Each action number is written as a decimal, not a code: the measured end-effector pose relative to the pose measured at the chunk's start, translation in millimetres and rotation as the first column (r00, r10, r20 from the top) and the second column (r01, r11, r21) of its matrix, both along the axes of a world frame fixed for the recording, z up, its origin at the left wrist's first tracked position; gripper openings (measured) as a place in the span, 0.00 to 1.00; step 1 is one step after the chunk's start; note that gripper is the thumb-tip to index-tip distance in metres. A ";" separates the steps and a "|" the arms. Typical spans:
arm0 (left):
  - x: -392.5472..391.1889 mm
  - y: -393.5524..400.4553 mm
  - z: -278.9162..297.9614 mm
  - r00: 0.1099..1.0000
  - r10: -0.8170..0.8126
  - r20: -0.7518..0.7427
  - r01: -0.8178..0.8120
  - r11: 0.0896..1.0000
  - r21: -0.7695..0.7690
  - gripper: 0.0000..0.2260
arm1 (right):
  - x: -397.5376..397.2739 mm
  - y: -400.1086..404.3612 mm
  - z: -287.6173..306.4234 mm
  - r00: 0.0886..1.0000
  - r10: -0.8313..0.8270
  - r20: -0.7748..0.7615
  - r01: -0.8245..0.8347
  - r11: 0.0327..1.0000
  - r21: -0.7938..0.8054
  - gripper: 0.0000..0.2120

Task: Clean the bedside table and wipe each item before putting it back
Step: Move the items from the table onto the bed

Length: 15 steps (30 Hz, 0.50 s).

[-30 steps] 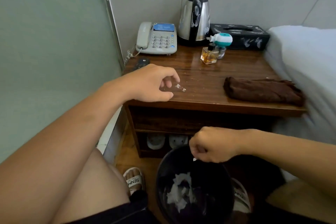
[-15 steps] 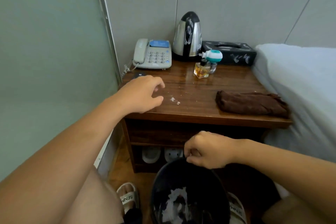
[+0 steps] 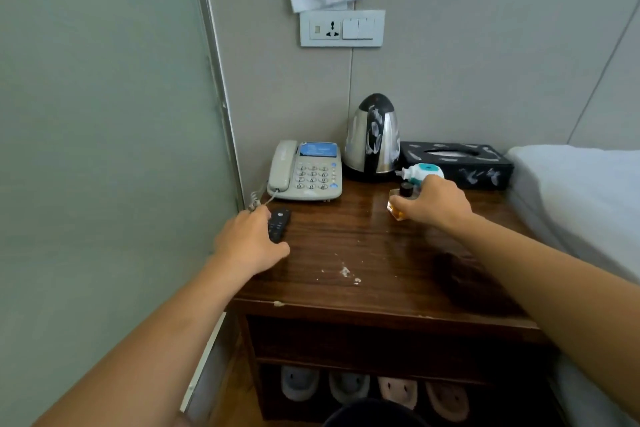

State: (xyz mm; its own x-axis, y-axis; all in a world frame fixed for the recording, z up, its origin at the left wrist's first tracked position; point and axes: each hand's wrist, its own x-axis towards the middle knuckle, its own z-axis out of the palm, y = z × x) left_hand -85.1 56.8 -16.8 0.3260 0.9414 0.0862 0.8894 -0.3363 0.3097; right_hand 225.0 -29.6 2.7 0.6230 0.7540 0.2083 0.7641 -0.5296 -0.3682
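The dark wooden bedside table (image 3: 349, 232) carries white crumbs (image 3: 346, 272) near its front. My left hand (image 3: 249, 243) lies over the near end of a black remote (image 3: 280, 220) at the table's left edge, fingers on its left side and thumb on its right. My right hand (image 3: 434, 201) is closed around a small amber perfume bottle (image 3: 397, 210) with a black cap, which stands on the table. A dark brown cloth (image 3: 460, 279) lies blurred at the front right, partly hidden by my right forearm.
Along the back stand a grey telephone (image 3: 304, 170), a steel kettle (image 3: 374, 139), a black tissue box (image 3: 453, 163) and a white-and-teal plug-in device (image 3: 420, 172). The bed (image 3: 581, 201) borders the right. Slippers (image 3: 346, 388) sit underneath, and a black bin (image 3: 374, 414) is below.
My right hand left the bin and reached up to the perfume bottle. My left hand moved from the crumbs back and left onto the remote. The view tilted upward.
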 end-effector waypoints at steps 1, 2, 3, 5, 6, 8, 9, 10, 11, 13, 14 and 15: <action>1.3 2.4 0.0 1.000 0.019 -0.001 -0.019 1.000 -0.008 0.30 | 0.2 4.1 -1.5 1.000 -0.003 0.001 0.003 1.000 -0.012 0.26; 2.5 5.7 -0.6 0.999 0.038 -0.002 -0.038 0.999 -0.007 0.29 | 0.1 7.6 -2.6 1.000 -0.012 0.005 0.012 1.000 -0.018 0.25; 3.5 8.1 -0.2 0.998 0.055 -0.008 -0.055 0.998 -0.005 0.28 | 0.3 11.3 -4.0 1.000 -0.024 0.011 0.025 1.000 -0.019 0.25; 5.7 12.3 0.6 0.997 0.077 -0.025 -0.076 0.997 0.004 0.27 | 1.3 16.7 -6.1 0.999 -0.046 0.014 0.046 0.999 -0.020 0.24; 6.7 14.1 0.6 0.996 0.084 -0.029 -0.084 0.996 0.004 0.27 | 1.6 18.4 -6.7 0.998 -0.054 0.012 0.054 0.998 -0.026 0.23; 8.7 15.2 1.6 0.995 0.091 -0.030 -0.092 0.996 -0.006 0.29 | 2.8 19.8 -7.5 0.998 -0.056 0.009 0.056 0.997 -0.044 0.23; 9.9 14.1 3.1 0.996 0.091 -0.025 -0.092 0.996 -0.010 0.30 | 3.1 19.6 -7.5 0.999 -0.048 0.010 0.048 0.998 -0.049 0.23; 11.2 12.9 5.2 0.996 0.088 -0.015 -0.088 0.996 -0.003 0.30 | 3.4 18.8 -7.3 0.999 -0.034 0.010 0.035 0.998 -0.046 0.23; 13.2 10.6 8.7 0.996 0.086 0.004 -0.086 0.996 0.007 0.30 | 3.9 17.4 -6.7 1.000 -0.016 0.008 0.016 0.999 -0.032 0.22; 18.9 4.3 18.5 0.996 0.063 0.065 -0.066 0.997 0.043 0.30 | 5.0 11.8 -3.3 0.999 0.036 0.004 -0.036 0.999 0.005 0.21; 23.1 -0.1 24.5 0.994 0.040 0.104 -0.047 0.997 0.063 0.29 | 5.3 6.9 0.5 0.998 0.061 0.009 -0.061 0.998 0.024 0.20; 28.7 -6.2 30.9 0.990 0.014 0.143 -0.025 0.997 0.077 0.29 | 5.5 0.5 5.5 0.996 0.082 0.017 -0.083 0.995 0.046 0.19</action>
